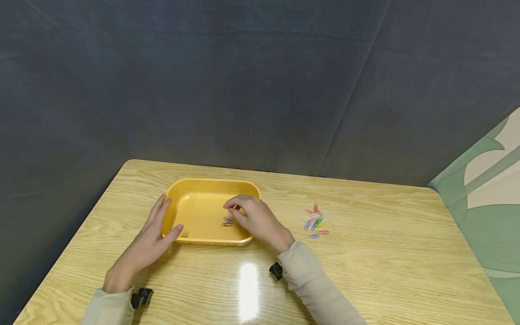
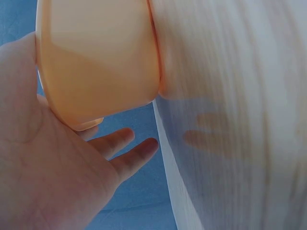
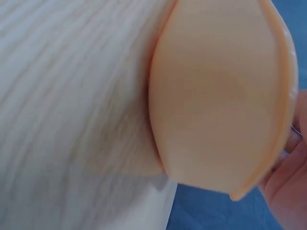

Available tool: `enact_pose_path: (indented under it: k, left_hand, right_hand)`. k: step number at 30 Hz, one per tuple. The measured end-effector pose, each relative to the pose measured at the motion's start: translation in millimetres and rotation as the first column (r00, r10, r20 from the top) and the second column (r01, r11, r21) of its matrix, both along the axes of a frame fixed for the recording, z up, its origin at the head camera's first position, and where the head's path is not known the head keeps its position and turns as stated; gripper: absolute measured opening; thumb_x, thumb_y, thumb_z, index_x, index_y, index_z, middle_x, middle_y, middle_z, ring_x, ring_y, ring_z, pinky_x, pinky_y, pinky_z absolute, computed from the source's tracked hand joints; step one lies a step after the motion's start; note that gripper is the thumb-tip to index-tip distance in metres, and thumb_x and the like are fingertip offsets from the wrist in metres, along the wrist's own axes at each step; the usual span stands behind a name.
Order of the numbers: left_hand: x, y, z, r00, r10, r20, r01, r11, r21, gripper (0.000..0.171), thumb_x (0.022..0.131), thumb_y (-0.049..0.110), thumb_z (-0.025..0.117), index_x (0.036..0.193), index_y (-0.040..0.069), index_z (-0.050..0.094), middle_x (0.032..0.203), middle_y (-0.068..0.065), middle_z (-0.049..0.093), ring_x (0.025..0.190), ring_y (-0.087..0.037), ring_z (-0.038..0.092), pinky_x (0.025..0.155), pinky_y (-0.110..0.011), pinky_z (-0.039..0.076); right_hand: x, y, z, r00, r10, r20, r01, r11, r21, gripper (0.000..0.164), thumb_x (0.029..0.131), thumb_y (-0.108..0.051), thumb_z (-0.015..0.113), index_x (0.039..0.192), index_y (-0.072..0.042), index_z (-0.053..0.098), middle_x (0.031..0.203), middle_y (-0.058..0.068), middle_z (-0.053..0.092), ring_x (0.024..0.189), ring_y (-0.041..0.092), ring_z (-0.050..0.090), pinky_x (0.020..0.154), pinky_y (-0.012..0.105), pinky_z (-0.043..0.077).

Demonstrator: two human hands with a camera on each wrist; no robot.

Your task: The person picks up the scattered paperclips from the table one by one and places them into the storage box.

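One at a time, best release low, beside clips inside tray at four o'clock; leave pile outside, at three. Steady tray at nine with left hand splayed. With right hand curled over three, hard to see whether pinching anything.

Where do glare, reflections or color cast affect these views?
Head: white glare streak on the light wood-grain table, multicolored paperclips too small for fine detail; left wrist: blue cast, yellow rectangular plastic tray reads orange, fingers of the bare left hand mirrored on the table; right wrist: similar cast, wood grain soft, tray peach.
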State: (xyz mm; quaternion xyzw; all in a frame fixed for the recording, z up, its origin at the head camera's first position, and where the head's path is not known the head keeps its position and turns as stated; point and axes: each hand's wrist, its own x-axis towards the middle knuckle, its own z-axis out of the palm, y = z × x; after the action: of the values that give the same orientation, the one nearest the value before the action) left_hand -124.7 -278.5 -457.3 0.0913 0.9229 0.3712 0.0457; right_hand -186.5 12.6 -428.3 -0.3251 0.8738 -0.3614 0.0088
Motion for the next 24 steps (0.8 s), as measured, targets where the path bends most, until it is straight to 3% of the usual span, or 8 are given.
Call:
enact_pose_path:
  k: [6,17,24]
  left_hand:
    - [0.0,0,-0.1,1.0,0.001,-0.005,-0.001,1.0,-0.008,0.083,0.103,0.042,0.051,0.16,0.005,0.003,0.167,-0.012,-0.012,0.151,-0.047,0.007,0.108,-0.072,0.026]
    - [-0.9,0,-1.0,1.0,-0.004,-0.011,0.004,1.0,0.0,0.083,0.103,0.04,0.051,0.16,0.004,0.003,0.167,-0.014,-0.012,0.151,-0.047,0.006,0.108,-0.072,0.026]
    - [-0.4,1,-0.6,1.0,-0.005,-0.01,0.005,1.0,-0.006,0.083,0.103,0.04,0.051,0.16,0.004,0.003,0.167,-0.014,-0.012,0.151,-0.048,0.007,0.107,-0.072,0.027]
  right_hand:
    - [2.6,12,5.4,1.0,-0.013,-0.008,0.013,0.998,-0.055,0.017,0.098,-0.012,0.063,0.111,-0.007,0.073,0.111,0.003,0.074,0.095,0.016,0.068,0.082,0.034,0.056]
    - [5.0,20,5.4,1.0,-0.027,-0.013,0.026,0.998,-0.063,0.017,0.098,-0.013,0.063,0.11,-0.007,0.073,0.11,0.003,0.073,0.093,0.016,0.067,0.083,0.039,0.056]
    - [6.4,24,5.7,0.999,-0.044,-0.015,0.043,0.997,-0.061,0.015,0.097,-0.012,0.063,0.109,-0.009,0.073,0.11,0.003,0.073,0.096,0.015,0.068,0.084,0.036,0.056]
